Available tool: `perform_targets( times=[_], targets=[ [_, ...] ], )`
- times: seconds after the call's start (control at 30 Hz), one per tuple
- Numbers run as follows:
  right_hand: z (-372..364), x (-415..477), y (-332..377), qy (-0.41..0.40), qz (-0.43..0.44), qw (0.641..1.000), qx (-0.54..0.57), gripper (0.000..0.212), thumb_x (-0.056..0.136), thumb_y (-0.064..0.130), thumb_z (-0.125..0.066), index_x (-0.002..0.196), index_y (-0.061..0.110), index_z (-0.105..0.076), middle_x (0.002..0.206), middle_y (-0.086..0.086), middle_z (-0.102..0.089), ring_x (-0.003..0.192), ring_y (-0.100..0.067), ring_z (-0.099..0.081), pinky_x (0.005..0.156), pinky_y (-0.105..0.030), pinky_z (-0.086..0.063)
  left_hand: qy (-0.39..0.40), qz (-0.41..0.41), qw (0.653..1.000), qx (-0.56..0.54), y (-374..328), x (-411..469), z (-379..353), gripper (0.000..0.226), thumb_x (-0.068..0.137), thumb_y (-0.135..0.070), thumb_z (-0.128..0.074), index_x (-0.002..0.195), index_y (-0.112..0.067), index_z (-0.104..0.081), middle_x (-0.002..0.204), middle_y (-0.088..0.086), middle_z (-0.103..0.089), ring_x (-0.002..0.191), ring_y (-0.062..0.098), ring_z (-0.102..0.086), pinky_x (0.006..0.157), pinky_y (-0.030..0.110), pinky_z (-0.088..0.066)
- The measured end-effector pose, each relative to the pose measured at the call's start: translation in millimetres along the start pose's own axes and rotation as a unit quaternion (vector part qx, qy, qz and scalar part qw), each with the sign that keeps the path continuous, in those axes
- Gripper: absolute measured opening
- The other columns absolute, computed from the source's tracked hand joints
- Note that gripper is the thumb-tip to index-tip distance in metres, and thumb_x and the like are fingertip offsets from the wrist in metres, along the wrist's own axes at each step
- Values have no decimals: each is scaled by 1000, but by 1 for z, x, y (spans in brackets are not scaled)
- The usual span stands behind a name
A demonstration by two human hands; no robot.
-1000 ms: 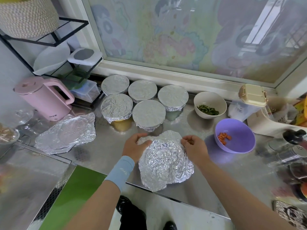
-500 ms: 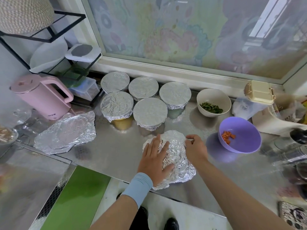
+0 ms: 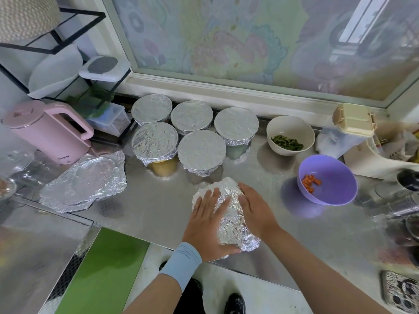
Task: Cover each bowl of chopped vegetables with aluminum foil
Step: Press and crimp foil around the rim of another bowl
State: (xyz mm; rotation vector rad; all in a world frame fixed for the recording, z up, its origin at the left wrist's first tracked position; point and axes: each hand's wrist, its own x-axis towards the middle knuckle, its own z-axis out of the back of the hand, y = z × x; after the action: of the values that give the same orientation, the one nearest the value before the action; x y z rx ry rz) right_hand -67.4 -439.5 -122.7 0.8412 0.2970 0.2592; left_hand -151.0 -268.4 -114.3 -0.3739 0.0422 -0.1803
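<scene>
The foil (image 3: 231, 223) lies as a crumpled bundle on the counter (image 3: 158, 211) at lower centre of the frame, its long axis running from upper left to lower right, and both hands are on it. The left hand (image 3: 208, 225) presses flat on top from the left with fingers (image 3: 215, 196) straight and spread, while the right hand (image 3: 258, 211) lies along the right flank, fingers also fairly straight, pressing rather than gripping. Whether a bowl sits under the bundle cannot be told. Two bowls are uncovered, both to the right: the purple bowl (image 3: 335, 168) with carrot (image 3: 309, 182) stands near the right hand, and the cream bowl (image 3: 292, 125) with greens (image 3: 286, 142) is farther up. The right hand is the nearer to both, and nothing stands between it and them. Five covered bowls (image 3: 201, 148) cluster just above the bundle, close enough to be knocked by a forward reach. A spare sheet (image 3: 86, 177) lies at left centre, beside a pink kettle (image 3: 45, 132), on the left hand's side.
</scene>
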Motion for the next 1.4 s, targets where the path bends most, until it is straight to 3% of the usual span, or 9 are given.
perform_targets(
  times=[0.13,0.3,0.4,0.47,0.6,0.73,1.0,1.1,1.4],
  targets=[
    [0,-1,-1,4,-51,992,113,41,105,35,-36,144,31,-43,144,18,-44,130,1,-39,110,-18,-24,-46,-40,998,25,8,-3,-11,112,67,-84,-56,153,-19,-28,163,10,-9,151,31,-3,120,52,-10],
    [-3,2,-3,-13,-69,982,177,35,106,30,-36,137,34,-52,136,17,-54,126,-3,-47,110,-21,-30,-24,-35,996,79,7,-2,-16,108,72,-86,-49,152,-16,-31,162,14,-16,149,37,-9,115,59,-21],
    [0,4,-3,4,-63,990,123,36,105,31,-36,139,32,-49,137,16,-53,129,-8,-47,107,-18,-28,-6,-22,998,65,2,-4,-7,112,70,-84,-50,156,-22,-15,164,11,1,151,32,3,119,56,-14],
    [1,5,-2,-13,-20,1000,0,43,104,32,-37,146,23,-41,147,7,-45,137,-13,-38,112,-21,-22,-15,-6,999,28,0,-5,2,112,70,-82,-51,157,-26,-7,164,7,9,151,26,10,121,50,-6],
    [0,9,2,-20,103,988,-112,53,100,37,-31,148,17,-38,153,2,-38,141,-14,-32,117,-24,-20,-41,54,998,1,5,12,14,108,73,-78,-51,155,-19,-13,164,4,-1,151,21,3,122,39,-6],
    [-5,11,4,-5,48,998,-30,41,102,29,-39,142,23,-44,144,9,-46,131,-11,-43,110,-25,-31,18,93,995,11,7,24,9,115,71,-80,-50,155,-20,0,164,-1,-2,150,20,-1,123,36,-4],
    [0,19,16,-9,-52,996,69,30,101,32,-44,128,36,-56,120,21,-61,108,0,-54,93,-19,-37,-5,104,994,13,12,29,4,108,72,-83,-39,154,-23,-3,160,-1,-12,145,22,-11,120,38,-16],
    [0,20,18,-12,-63,995,71,25,101,35,-44,119,41,-59,102,22,-66,91,8,-58,77,-11,-40,2,101,995,20,13,29,1,108,72,-84,-36,154,-25,3,160,0,-12,146,23,-12,120,40,-16],
    [0,24,18,-20,-85,994,61,25,101,37,-41,113,38,-63,87,15,-67,83,-6,-61,76,-27,-47,-11,115,993,-8,12,32,3,99,77,-79,-37,153,-26,1,155,0,-22,143,20,-19,117,35,-17]
  ],
)
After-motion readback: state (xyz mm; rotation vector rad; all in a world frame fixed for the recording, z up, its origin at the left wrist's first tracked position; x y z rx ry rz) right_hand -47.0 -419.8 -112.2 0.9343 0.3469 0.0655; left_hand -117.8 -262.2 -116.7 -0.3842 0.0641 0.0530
